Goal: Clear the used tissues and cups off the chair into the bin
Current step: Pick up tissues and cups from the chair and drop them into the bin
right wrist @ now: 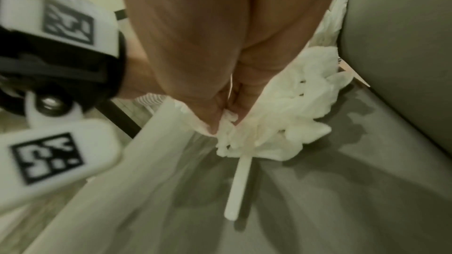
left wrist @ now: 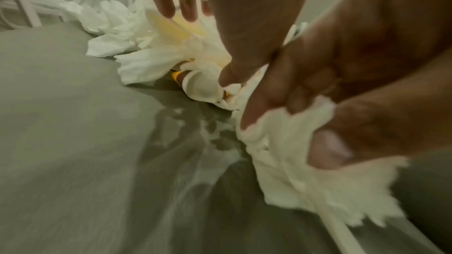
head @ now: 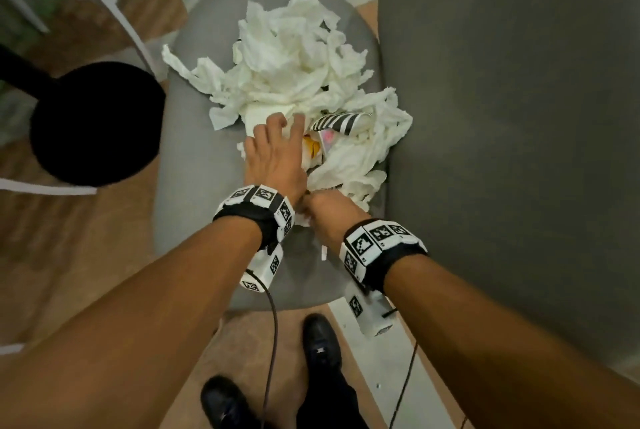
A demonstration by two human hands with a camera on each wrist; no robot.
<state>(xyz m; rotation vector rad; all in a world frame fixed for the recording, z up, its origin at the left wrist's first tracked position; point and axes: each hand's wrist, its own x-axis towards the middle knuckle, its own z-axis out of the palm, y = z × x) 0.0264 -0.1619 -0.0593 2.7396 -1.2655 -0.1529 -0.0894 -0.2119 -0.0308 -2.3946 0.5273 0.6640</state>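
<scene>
Head view: we see the tissues (head: 298,72) heaped over the middle and back of the chair (head: 194,165) seat, some hanging over its far left edge. None has reached the bin (head: 93,124), which stands on the floor just off the seat's left edge.
Cups: a striped cup (head: 337,121) lies on its side in the heap near the seat's right edge, and a yellow-marked cup (left wrist: 203,89) shows half buried under the tissues in the left wrist view.
Risk, loose scraps: we judge the heap light and uncompacted, so a lift with a shallow grip would shed pieces onto the floor, most likely off the left edge where tissue already overhangs.
Risk, cups: a buried cup could roll off the seat if we pull tissue from under it. We cannot tell whether any cup holds liquid.
Risk, stick: a white stick (right wrist: 238,181) pokes out of the wad toward the seat's near edge and may slip free.
Left hand (head: 275,155): palm down on the heap, fingers spread and fairly straight, thumb tip touching tissue beside the yellow-marked cup. It grasps nothing that we can see.
Right hand (head: 329,217): just beside the left wrist, fingertips (right wrist: 215,123) bunched and pinching a wad of tissue near the seat's near edge.
</scene>
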